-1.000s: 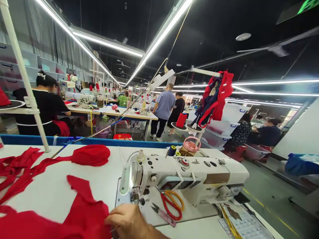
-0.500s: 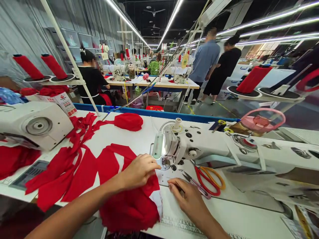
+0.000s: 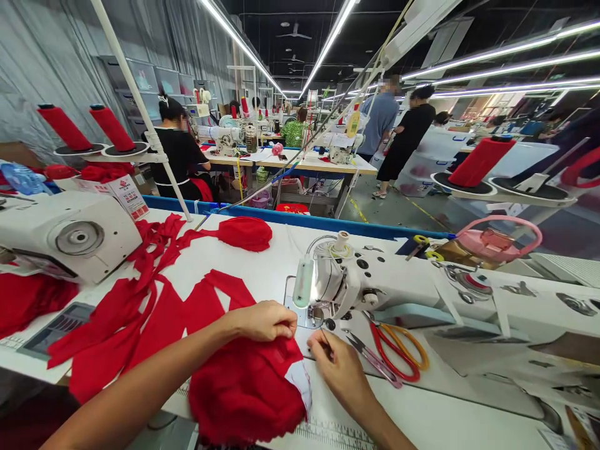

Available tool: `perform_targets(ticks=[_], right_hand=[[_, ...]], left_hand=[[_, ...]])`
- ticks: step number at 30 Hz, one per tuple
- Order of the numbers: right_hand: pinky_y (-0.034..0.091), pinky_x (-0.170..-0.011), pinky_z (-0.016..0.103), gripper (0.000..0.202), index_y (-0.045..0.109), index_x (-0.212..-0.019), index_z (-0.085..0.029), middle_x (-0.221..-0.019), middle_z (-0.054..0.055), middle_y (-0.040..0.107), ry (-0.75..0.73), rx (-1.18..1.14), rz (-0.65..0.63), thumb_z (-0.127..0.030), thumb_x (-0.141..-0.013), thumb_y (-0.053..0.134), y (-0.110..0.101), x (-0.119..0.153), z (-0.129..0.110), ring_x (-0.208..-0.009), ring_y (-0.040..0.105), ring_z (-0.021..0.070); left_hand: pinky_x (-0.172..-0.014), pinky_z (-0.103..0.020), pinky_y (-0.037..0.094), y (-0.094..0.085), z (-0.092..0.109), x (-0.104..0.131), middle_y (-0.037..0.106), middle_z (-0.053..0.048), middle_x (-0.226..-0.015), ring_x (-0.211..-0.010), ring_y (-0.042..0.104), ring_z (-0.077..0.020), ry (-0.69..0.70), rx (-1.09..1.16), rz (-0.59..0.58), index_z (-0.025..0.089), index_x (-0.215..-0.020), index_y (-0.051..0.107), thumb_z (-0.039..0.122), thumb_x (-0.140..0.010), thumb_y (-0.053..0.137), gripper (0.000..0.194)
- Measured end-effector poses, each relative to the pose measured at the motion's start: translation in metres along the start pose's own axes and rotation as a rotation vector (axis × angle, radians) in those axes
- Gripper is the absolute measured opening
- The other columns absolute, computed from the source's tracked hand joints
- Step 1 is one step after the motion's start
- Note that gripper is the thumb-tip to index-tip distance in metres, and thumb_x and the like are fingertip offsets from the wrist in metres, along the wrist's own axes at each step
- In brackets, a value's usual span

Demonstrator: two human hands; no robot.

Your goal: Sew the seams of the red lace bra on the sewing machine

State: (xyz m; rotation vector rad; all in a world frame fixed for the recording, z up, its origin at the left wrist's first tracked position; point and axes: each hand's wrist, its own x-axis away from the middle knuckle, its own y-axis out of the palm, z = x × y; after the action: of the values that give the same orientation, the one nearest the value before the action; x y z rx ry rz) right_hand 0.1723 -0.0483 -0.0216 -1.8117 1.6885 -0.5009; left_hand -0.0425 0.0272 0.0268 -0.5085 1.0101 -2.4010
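Observation:
My left hand (image 3: pixel 268 320) is closed, thumb against fingers, at the upper edge of a bunched piece of red fabric (image 3: pixel 244 390) that hangs over the table's front edge. A white patch (image 3: pixel 299 380) shows on the fabric's right side. To the right, my right hand (image 3: pixel 338 365) has its fingertips pinched together just in front of the needle area; whatever is between them is too small to make out. The white sewing machine (image 3: pixel 347 275) stands directly behind both hands, its presser foot (image 3: pixel 315 314) beside the fingertips.
Thread snips (image 3: pixel 375 359) and red-and-orange-handled scissors (image 3: pixel 398 350) lie right of my right hand. Red fabric strips (image 3: pixel 107 331) spread leftward toward another machine (image 3: pixel 70 237). A ruler scale (image 3: pixel 332 432) runs along the front edge. People stand and sit beyond the blue table edge.
My left hand has drawn down and its fingers have curled in at the red fabric's edge. My right hand has moved slightly left, its fingertips now pinched. The view has shifted slightly.

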Motion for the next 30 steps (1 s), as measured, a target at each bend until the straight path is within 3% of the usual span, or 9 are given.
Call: perform_targets(ticks=[4, 7, 10, 13, 16, 19, 22, 25, 30], right_hand=[[0.044, -0.061, 0.03, 0.03, 0.06, -0.078, -0.023, -0.076, 0.006, 0.064, 0.031, 0.068, 0.131, -0.045, -0.093, 0.045, -0.017, 0.01, 0.013, -0.068, 0.059, 0.0213], [0.048, -0.067, 0.03, 0.028, 0.066, -0.096, -0.022, -0.088, 0.006, 0.07, 0.077, -0.106, 0.018, -0.046, -0.091, 0.051, -0.011, 0.014, 0.001, -0.076, 0.064, 0.0213], [0.047, -0.061, 0.026, 0.023, 0.068, -0.087, -0.019, -0.076, 0.003, 0.069, 0.129, -0.267, -0.142, -0.037, -0.085, 0.054, 0.008, 0.011, -0.015, -0.066, 0.062, 0.0177], [0.041, -0.052, 0.023, 0.02, 0.063, -0.072, -0.018, -0.062, 0.0, 0.063, 0.149, -0.26, -0.171, -0.03, -0.082, 0.051, 0.024, 0.005, -0.018, -0.057, 0.056, 0.0142], [0.037, -0.047, 0.021, 0.016, 0.06, -0.076, -0.018, -0.058, -0.002, 0.06, 0.153, -0.214, -0.187, -0.026, -0.082, 0.049, 0.027, 0.0, -0.012, -0.051, 0.054, 0.013], [0.035, -0.047, 0.021, 0.009, 0.056, -0.088, -0.02, -0.053, -0.007, 0.055, 0.127, -0.101, -0.165, -0.023, -0.082, 0.051, 0.022, -0.001, -0.009, -0.048, 0.052, 0.0134], [0.033, -0.052, 0.023, 0.009, 0.057, -0.093, -0.024, -0.056, -0.007, 0.055, 0.033, 0.04, -0.141, -0.023, -0.084, 0.054, 0.013, 0.002, -0.007, -0.051, 0.054, 0.0149], [0.033, -0.057, 0.026, 0.012, 0.063, -0.09, -0.026, -0.071, -0.001, 0.063, -0.092, 0.166, -0.116, -0.031, -0.092, 0.053, 0.006, 0.01, -0.002, -0.065, 0.061, 0.0183], [0.034, -0.054, 0.029, 0.032, 0.066, -0.113, -0.022, -0.07, 0.001, 0.066, -0.488, 0.499, -0.005, -0.027, -0.104, 0.035, 0.003, 0.018, 0.014, -0.06, 0.064, 0.0185]], left_hand=[[-0.079, -0.022, 0.045, 0.002, -0.003, 0.005, 0.07, 0.0, -0.091, -0.087, 0.062, -0.0148, -0.014, 0.088, 0.021, 0.019, -0.089, 0.065, 0.017, -0.089, 0.058, 0.008], [-0.079, -0.021, 0.045, 0.001, 0.001, 0.004, 0.07, 0.0, -0.093, -0.087, 0.062, -0.0144, -0.016, 0.122, 0.022, 0.019, -0.095, 0.067, 0.021, -0.09, 0.059, 0.01], [-0.07, -0.021, 0.043, -0.004, 0.001, 0.004, 0.069, 0.001, -0.084, -0.077, 0.06, -0.0143, -0.052, 0.112, -0.001, 0.02, -0.096, 0.071, 0.027, -0.086, 0.065, 0.013], [-0.06, -0.021, 0.039, -0.011, -0.004, 0.006, 0.063, 0.003, -0.068, -0.067, 0.055, -0.0135, -0.113, 0.081, -0.026, 0.019, -0.082, 0.073, 0.034, -0.08, 0.07, 0.015], [-0.056, -0.02, 0.039, -0.017, -0.007, 0.001, 0.06, 0.003, -0.065, -0.063, 0.055, -0.0129, -0.171, 0.053, -0.036, 0.019, -0.078, 0.072, 0.039, -0.083, 0.066, 0.022], [-0.061, -0.022, 0.043, -0.015, -0.001, -0.016, 0.061, 0.002, -0.067, -0.067, 0.058, -0.016, -0.254, -0.031, 0.015, 0.02, -0.078, 0.07, 0.035, -0.076, 0.071, 0.016], [-0.068, -0.027, 0.046, -0.008, 0.008, -0.035, 0.064, 0.0, -0.072, -0.076, 0.062, -0.0215, -0.31, -0.129, 0.078, 0.02, -0.077, 0.068, 0.028, -0.07, 0.075, 0.013], [-0.073, -0.03, 0.049, -0.002, 0.012, -0.045, 0.066, -0.003, -0.076, -0.08, 0.065, -0.0245, -0.324, -0.179, 0.104, 0.019, -0.078, 0.068, 0.029, -0.069, 0.077, 0.016], [-0.086, -0.038, 0.05, -0.003, 0.015, -0.036, 0.068, -0.007, -0.098, -0.093, 0.064, -0.0277, -0.339, -0.242, 0.256, 0.018, -0.092, 0.067, 0.031, -0.074, 0.078, 0.025]])
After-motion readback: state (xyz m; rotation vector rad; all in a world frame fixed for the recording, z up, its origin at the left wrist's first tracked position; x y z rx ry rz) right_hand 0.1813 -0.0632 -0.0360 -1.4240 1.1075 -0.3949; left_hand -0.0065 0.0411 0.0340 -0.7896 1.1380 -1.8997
